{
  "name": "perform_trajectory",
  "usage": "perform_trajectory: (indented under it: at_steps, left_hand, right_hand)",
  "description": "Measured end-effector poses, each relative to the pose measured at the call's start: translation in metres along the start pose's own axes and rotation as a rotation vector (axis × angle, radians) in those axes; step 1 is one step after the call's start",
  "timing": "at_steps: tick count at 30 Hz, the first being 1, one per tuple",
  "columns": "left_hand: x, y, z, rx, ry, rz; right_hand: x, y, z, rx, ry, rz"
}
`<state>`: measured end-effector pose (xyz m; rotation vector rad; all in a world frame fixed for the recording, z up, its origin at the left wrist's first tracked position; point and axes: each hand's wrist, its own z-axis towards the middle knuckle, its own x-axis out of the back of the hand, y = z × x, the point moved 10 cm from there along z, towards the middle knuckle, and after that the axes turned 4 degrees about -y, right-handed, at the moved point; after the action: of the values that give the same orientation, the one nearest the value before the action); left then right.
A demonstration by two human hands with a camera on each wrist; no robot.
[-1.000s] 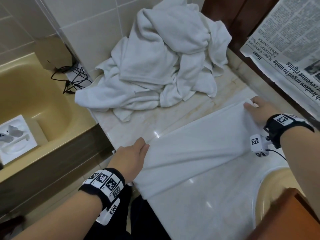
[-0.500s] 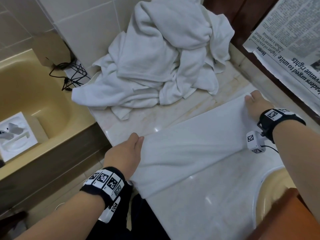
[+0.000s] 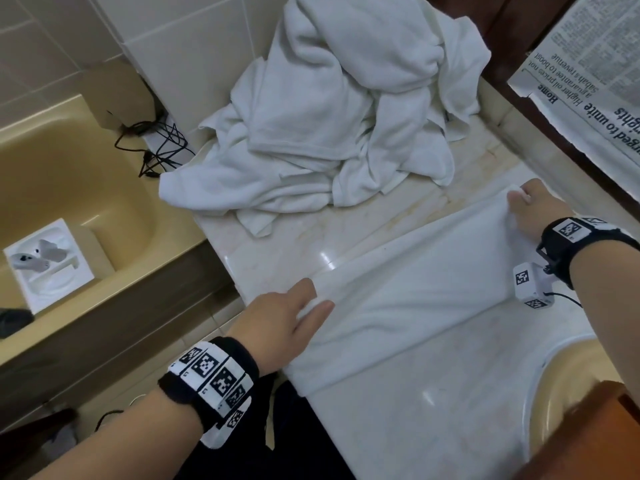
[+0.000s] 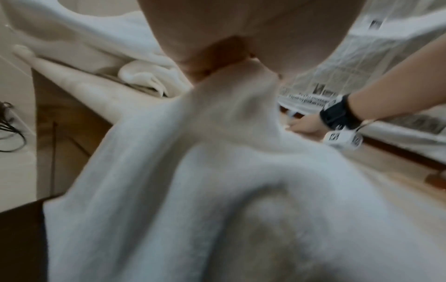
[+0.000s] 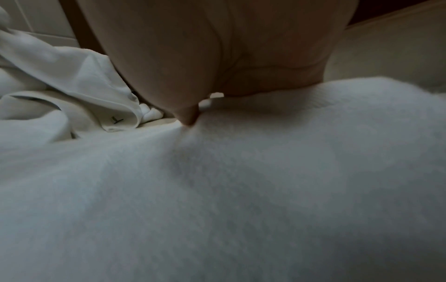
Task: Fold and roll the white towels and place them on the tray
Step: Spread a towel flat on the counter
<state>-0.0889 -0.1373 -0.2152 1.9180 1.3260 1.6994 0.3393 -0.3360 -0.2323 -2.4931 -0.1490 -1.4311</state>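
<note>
A long folded white towel (image 3: 415,289) lies stretched across the marble counter (image 3: 433,427). My left hand (image 3: 311,303) pinches its near left end, which bunches up into the grip in the left wrist view, towel (image 4: 217,190) and hand (image 4: 229,63). My right hand (image 3: 519,199) pinches the far right corner. In the right wrist view its thumb digs into the towel (image 5: 241,190). A heap of crumpled white towels (image 3: 346,116) sits at the back of the counter against the tiled wall. No tray shows.
A sink bowl (image 3: 554,393) is sunk into the counter at the near right, with a brown wooden edge (image 3: 609,427) beside it. Newspaper (image 3: 588,81) hangs at the right. A beige bathtub (image 3: 69,174) holding a white foam insert (image 3: 52,265) lies left, with black cables (image 3: 156,150) behind.
Both hands keep hold of the towel's ends. The left hand has slid a little to the right along the end, its fingers now spread over the cloth.
</note>
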Motion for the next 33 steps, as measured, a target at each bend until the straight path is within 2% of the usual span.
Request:
perform_trajectory:
  at_steps: [2, 4, 6, 9, 13, 17, 20, 23, 27, 29, 31, 33]
  left_hand:
    - [-0.003, -0.004, -0.006, 0.107, -0.073, -0.295]
    - [-0.004, -0.015, -0.007, 0.193, -0.096, -0.371]
    - [-0.006, -0.030, -0.005, 0.243, -0.120, -0.235]
    - [-0.002, -0.047, -0.004, 0.261, -0.090, 0.093]
    - [-0.003, -0.052, -0.009, 0.311, -0.057, 0.276]
    - [-0.005, -0.053, -0.012, 0.364, -0.044, 0.561]
    - [-0.006, -0.058, -0.015, 0.367, -0.007, 0.616]
    - [-0.005, -0.055, -0.017, 0.280, 0.103, 0.533]
    - [-0.003, -0.052, -0.024, 0.227, 0.100, 0.426]
    - [-0.009, -0.056, -0.024, 0.208, 0.026, 0.132]
    - [-0.023, -0.063, -0.026, 0.303, -0.133, -0.295]
    - [-0.026, -0.071, -0.029, 0.380, -0.157, -0.507]
  right_hand:
    - [0.001, -0.001, -0.002, 0.002, -0.008, -0.010]
    - [0.001, -0.003, -0.003, 0.007, -0.017, -0.023]
    - [0.000, -0.004, -0.003, 0.013, -0.023, -0.020]
    - [0.001, -0.006, -0.004, 0.012, -0.008, -0.018]
    - [0.001, -0.003, -0.006, -0.015, -0.007, -0.021]
    - [-0.002, -0.003, -0.004, -0.004, -0.014, -0.018]
    - [-0.002, -0.002, -0.002, -0.023, -0.015, -0.022]
    - [-0.002, -0.002, -0.001, -0.026, -0.011, -0.036]
    - [-0.003, -0.002, 0.000, -0.019, -0.014, -0.027]
    - [-0.003, -0.002, 0.000, -0.016, -0.010, -0.020]
    - [-0.002, -0.001, 0.000, -0.014, -0.011, -0.021]
    - [-0.002, -0.001, -0.001, -0.011, -0.012, -0.028]
